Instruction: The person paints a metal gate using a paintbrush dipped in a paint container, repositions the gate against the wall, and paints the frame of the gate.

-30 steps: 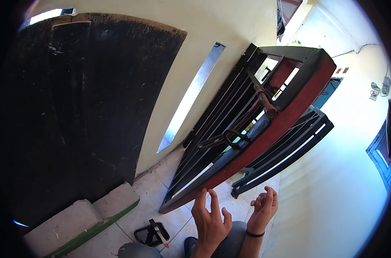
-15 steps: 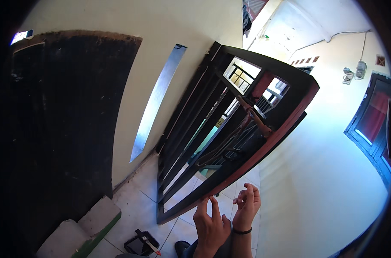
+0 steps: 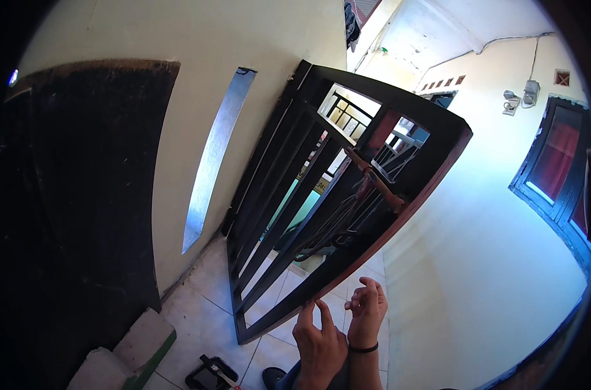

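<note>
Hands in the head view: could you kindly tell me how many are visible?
2. The left hand is at lower centre, its fingers up by the edge of the dark gate. The right hand, with a black wristband, is just right of it.

Pale wall (image 3: pixel 464 253), blue-framed window (image 3: pixel 558 209) (red curtain (image 3: pixel 559 159), apparently), dark panel (image 3: pixel 81 195)

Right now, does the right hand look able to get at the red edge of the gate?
Probably yes: in the picture, the right hand is just below and beside the red edge, with nothing seen between them, though one view cannot settle the depth.
</note>
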Demonstrator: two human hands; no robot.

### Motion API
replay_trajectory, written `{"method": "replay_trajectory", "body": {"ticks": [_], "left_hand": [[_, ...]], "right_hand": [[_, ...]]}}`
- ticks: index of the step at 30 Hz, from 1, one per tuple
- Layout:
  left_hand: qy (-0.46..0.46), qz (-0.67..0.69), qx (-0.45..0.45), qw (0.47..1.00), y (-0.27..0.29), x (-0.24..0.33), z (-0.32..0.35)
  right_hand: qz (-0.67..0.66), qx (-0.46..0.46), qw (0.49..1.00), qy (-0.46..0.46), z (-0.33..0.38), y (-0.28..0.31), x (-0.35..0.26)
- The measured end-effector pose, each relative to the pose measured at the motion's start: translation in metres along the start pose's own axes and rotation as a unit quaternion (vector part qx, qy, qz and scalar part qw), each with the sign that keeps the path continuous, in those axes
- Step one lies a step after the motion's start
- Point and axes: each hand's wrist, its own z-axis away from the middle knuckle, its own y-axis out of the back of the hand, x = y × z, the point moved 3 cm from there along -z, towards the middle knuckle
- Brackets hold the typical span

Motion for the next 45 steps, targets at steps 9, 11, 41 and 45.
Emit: {"method": "replay_trajectory", "body": {"ticks": [9, 11, 41, 45], "left_hand": [[0.042, -0.107, 0.116, 0.987, 0.042, -0.003, -0.007], [0.052, -0.092, 0.113, 0.988, 0.053, -0.014, -0.006], [0.084, -0.152, 0.176, 0.969, 0.153, -0.105, -0.063], [0.099, -0.102, 0.175, 0.974, 0.158, -0.106, -0.063]], "right_hand": [[-0.035, -0.024, 0.998, -0.042, 0.004, -0.019, 0.008], [-0.047, -0.034, 0.997, -0.054, 0.005, -0.022, 0.012], [-0.270, -0.247, 0.860, -0.355, 0.064, -0.061, 0.005], [-0.295, -0.279, 0.848, -0.340, 0.068, -0.062, 0.007]]}}
